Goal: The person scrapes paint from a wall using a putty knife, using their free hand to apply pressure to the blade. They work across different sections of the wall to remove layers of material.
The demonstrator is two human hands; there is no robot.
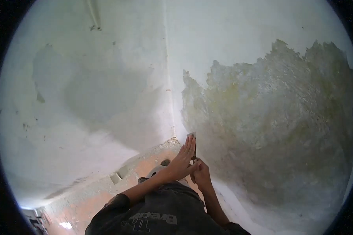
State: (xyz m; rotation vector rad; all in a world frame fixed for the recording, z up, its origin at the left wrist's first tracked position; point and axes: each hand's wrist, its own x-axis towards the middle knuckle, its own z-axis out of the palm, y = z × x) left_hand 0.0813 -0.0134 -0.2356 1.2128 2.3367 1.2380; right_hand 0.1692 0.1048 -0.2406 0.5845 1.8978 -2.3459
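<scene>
My right hand [201, 172] is closed around the lower end of a flat scraper [191, 134], close to the right wall. My left hand [183, 158] lies along the scraper with its fingers stretched out and flat on the blade, its thumb side near my right hand. The blade's pale tip shows just beyond my left fingertips, at the lower left border of a large bare grey-brown patch [262, 117] on the wall. Most of the handle is hidden by my hands.
White paint with a ragged edge surrounds the patch. A left wall [106, 117] meets the right one at a corner [170, 90]. Debris lies along the dusty reddish floor [90, 199], with a small pale square piece [115, 178] near the left wall.
</scene>
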